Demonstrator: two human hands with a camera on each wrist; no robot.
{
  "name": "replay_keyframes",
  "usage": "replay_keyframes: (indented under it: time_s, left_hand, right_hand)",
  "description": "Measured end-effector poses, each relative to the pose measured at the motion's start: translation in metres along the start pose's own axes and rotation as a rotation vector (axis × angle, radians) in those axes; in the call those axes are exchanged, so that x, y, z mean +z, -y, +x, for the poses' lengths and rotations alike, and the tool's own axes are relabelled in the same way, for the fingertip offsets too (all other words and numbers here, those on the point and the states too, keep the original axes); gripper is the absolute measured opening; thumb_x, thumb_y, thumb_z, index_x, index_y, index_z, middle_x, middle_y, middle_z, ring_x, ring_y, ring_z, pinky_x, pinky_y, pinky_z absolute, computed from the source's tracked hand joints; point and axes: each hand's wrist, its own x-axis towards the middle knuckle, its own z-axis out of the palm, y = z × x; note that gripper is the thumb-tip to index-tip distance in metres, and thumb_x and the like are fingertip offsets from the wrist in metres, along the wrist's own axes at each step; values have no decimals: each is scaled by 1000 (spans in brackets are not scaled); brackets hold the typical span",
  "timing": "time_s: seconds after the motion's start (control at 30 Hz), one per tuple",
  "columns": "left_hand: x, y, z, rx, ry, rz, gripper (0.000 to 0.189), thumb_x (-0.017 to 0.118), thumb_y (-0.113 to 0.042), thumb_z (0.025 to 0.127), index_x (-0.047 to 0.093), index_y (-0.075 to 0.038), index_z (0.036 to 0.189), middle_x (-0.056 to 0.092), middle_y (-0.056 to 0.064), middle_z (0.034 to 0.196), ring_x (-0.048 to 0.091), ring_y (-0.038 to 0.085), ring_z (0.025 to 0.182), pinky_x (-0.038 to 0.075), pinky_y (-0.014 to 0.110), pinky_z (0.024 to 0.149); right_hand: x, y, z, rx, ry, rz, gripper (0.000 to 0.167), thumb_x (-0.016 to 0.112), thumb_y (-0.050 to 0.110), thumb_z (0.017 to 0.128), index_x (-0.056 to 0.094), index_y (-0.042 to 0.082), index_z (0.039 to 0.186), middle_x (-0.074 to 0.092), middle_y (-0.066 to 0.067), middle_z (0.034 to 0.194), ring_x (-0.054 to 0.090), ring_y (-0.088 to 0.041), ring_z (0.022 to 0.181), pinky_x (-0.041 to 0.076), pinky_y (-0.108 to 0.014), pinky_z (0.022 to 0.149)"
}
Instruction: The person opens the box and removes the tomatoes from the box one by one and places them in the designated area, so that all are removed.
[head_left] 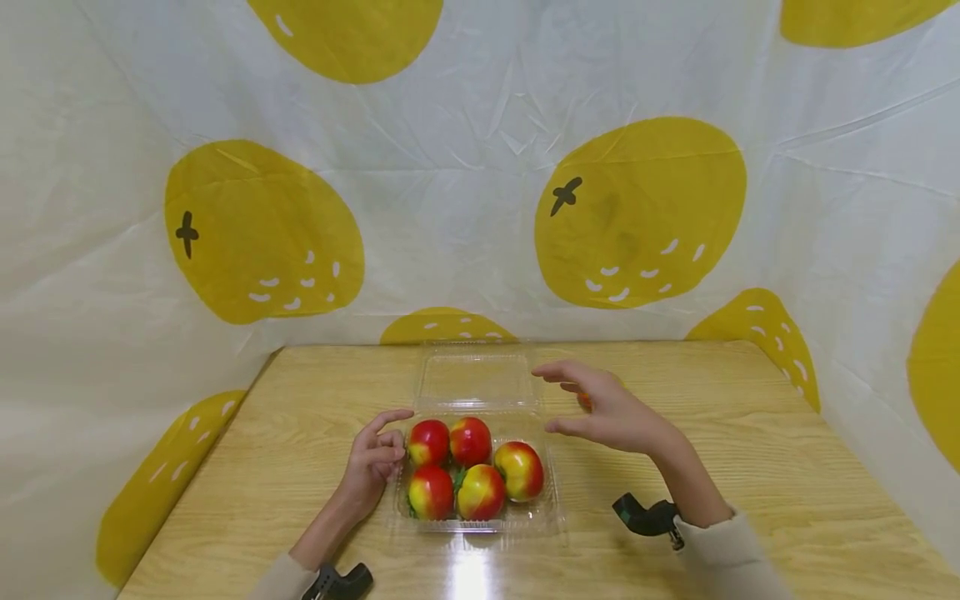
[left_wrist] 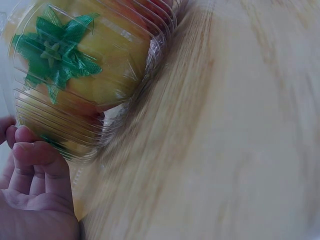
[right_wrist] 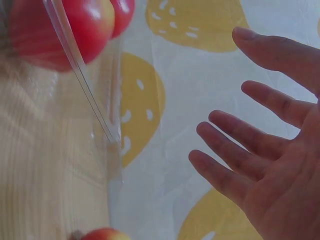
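left fingers (left_wrist: pixel 57 175) are held half curled beside the clear container (head_left: pixel 517 523) — whether it is pinched cannot be told. just right of them, five red-and-yellow fruits (head_left: pixel 480 490) are held inside. right fingers (right_wrist: pixel 235 152) are spread, nothing gripped; another fruit (head_left: pixel 585 402) is half hidden behind them — filling seems underway, a grasp there probably called for.

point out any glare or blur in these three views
Head: bright glare on the wooden table, in front of the clear clamshell box; left wrist: its grain streaked by blur; right wrist: wooden table smeared, right hand clearer.
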Motion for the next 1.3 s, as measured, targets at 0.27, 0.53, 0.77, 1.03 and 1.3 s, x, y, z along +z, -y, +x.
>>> replay_keyframes:
  time_s: [0.27,0.53,0.77,1.03,1.3]
  left_hand:
    - [-2,2,0,-15,-8,-6,50,42,11,89,47,2,138,59,-8,71,50,5,52,29,23,44]
    - [-3,2,1,-15,-24,5,50,44,10,88,48,4,137,58,-8,70,48,6,52,30,20,44]
    - [-3,2,0,-11,-10,0,50,43,11,89,50,-1,137,58,-8,71,48,6,51,31,21,44]
    - [-2,1,0,-4,-15,10,50,45,11,88,53,-1,136,58,-8,70,50,5,53,34,17,45]
    - [-2,1,0,5,-4,-12,51,44,12,87,53,0,136,58,-7,70,50,4,53,26,24,43]
  right_hand:
    - [16,9,8,-40,103,-64,64,81,18,89,53,11,145,59,-8,145,58,-33,132,49,-55,110]
    - [27,12,15,-21,224,-109,63,80,23,90,53,9,145,59,-10,145,60,-33,128,51,-55,107]
    - [33,16,22,27,336,-187,63,81,30,89,55,14,144,60,-3,143,60,-27,127,53,-50,106]
    - [37,17,32,51,438,-246,61,84,28,86,58,15,140,62,-3,139,60,-30,128,53,-47,106]
    - [38,19,39,74,504,-237,66,86,27,83,58,10,140,63,-7,139,59,-34,128,51,-48,108]
